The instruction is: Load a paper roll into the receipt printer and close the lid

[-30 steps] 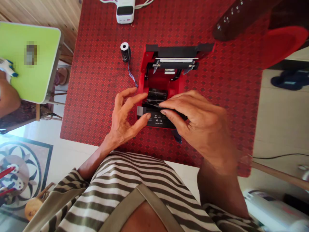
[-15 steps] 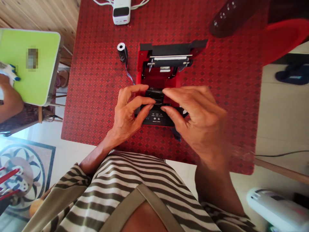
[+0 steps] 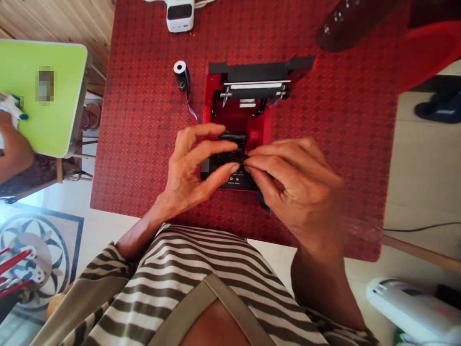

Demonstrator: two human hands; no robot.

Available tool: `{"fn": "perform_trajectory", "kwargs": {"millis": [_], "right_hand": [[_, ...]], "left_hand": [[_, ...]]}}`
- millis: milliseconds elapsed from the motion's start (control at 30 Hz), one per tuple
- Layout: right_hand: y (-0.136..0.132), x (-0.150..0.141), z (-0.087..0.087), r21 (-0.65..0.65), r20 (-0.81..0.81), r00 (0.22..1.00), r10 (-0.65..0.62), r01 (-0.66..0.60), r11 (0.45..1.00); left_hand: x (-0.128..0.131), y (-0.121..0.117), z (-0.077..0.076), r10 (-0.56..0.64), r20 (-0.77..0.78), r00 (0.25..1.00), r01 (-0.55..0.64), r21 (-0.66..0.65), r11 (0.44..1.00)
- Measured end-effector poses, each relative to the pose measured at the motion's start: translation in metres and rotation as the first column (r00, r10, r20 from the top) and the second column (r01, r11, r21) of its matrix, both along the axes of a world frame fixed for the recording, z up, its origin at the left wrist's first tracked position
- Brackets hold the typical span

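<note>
A red and black printer-like device [image 3: 237, 132] stands on the table with its lid [image 3: 255, 73] raised. A dark roller [image 3: 252, 92] with a pale strip spans the lid. My left hand [image 3: 192, 168] is over the device's left front, thumb and fingers apart around a shiny black piece [image 3: 232, 139]. My right hand [image 3: 298, 187] pinches at that piece's lower right edge; what its fingertips hold is too thin to make out. Below the fingertips, the black front panel [image 3: 234, 180] with small white symbols is partly covered.
A small black roll with a white end [image 3: 182, 76] stands left of the device. A white power bank [image 3: 179, 18] and a dark bottle [image 3: 345, 29] are at the back. Another person's arm [image 3: 16, 139] rests by the green table [image 3: 68, 96].
My left thumb has moved down, away from the middle finger, which it met before. My right fingers have closed together into a pinch and shifted lower.
</note>
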State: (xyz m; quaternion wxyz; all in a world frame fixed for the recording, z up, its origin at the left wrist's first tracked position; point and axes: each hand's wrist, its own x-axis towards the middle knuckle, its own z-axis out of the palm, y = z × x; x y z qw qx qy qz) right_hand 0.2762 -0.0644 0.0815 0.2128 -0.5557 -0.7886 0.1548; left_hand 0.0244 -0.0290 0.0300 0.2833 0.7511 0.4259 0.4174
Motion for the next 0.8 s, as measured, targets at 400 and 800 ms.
{"fn": "perform_trajectory", "kwargs": {"millis": [400,800], "right_hand": [[-0.010,0.002,-0.004,0.065,0.015,1.000,-0.009,0.008,0.998],[-0.027,0.004,-0.020,0.114,0.074,0.994,-0.077,0.069,0.991]], "left_hand": [[-0.018,0.077,0.019,-0.060,-0.084,0.995,0.077,0.223,0.972],[-0.050,0.038,-0.020,-0.237,-0.185,0.954,0.275,0.216,0.937]]}}
